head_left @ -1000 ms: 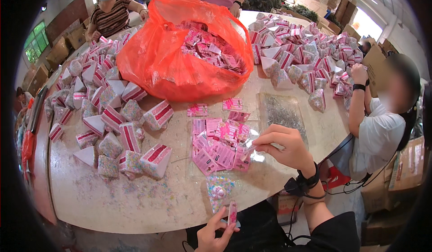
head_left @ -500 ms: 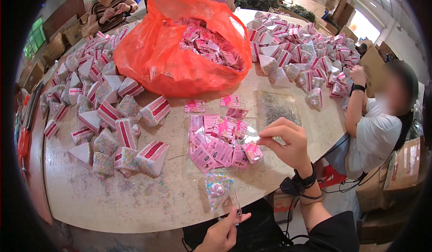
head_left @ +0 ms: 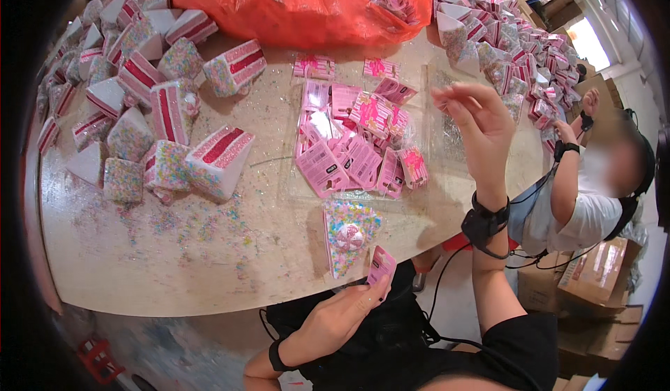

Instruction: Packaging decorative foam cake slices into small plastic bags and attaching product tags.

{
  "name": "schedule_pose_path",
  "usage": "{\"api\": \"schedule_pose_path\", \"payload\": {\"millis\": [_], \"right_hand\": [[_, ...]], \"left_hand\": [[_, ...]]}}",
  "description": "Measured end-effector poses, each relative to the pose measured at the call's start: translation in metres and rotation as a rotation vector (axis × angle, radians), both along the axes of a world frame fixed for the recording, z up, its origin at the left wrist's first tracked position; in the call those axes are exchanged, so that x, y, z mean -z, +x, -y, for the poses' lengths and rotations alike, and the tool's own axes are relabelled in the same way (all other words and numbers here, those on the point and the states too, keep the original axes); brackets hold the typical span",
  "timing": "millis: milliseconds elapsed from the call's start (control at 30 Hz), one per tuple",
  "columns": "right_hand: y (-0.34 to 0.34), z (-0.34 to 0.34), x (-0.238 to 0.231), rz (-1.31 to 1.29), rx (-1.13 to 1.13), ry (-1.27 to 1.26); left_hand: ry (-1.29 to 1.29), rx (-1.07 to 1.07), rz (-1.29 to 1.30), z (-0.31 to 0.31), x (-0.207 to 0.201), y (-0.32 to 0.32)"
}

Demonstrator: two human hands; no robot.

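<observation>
Pink card (head_left: 382, 267) is at the near edge of the table (head_left: 132, 286), tilted, clamped between the left hand's (head_left: 331, 325) thumb and fingers. Just beyond it lies a sprinkled cake (head_left: 351, 236), its narrow tip toward the near edge. The right hand (head_left: 481, 129) hangs at the right tray (head_left: 440, 133); thumb and forefinger are close to each other, but I cannot tell whether they grip anything. Left of it, a heap of cards (head_left: 356, 143) lies on a clear tray (head_left: 292, 181), two loose cards (head_left: 314, 65) beyond. More cakes (head_left: 222, 162) crowd the left and far right. A red bag (head_left: 279, 7) stands at the far middle; a co-worker (head_left: 579, 202) is at the right.
</observation>
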State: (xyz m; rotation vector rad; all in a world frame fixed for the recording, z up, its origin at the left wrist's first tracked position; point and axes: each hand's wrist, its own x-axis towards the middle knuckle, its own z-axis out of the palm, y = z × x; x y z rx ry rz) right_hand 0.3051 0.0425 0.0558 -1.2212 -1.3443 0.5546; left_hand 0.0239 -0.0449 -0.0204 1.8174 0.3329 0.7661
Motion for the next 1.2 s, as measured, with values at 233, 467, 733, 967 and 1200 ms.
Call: {"api": "schedule_pose_path", "payload": {"millis": [233, 467, 733, 967, 1200], "right_hand": [[0.012, 0.009, -0.026, 0.859, 0.094, -0.117], [0.018, 0.025, -0.018, 1.081, 0.153, -0.247], [0.097, 0.022, -0.002, 0.891, 0.123, -0.708], [0.118, 0.030, -0.013, 1.033, 0.336, -0.441], [0.057, -0.012, 0.029, 0.842, 0.000, -0.350]], "left_hand": [[-0.070, 0.101, -0.060, -0.012, 0.000, -0.009], [-0.330, 0.354, -0.034, -0.028, 0.001, -0.018], [-0.582, 0.466, -0.064, -0.040, -0.003, -0.020], [-0.579, 0.524, 0.028, -0.048, 0.000, -0.008], [-0.486, 0.393, -0.124, -0.029, 0.000, -0.042]]}}
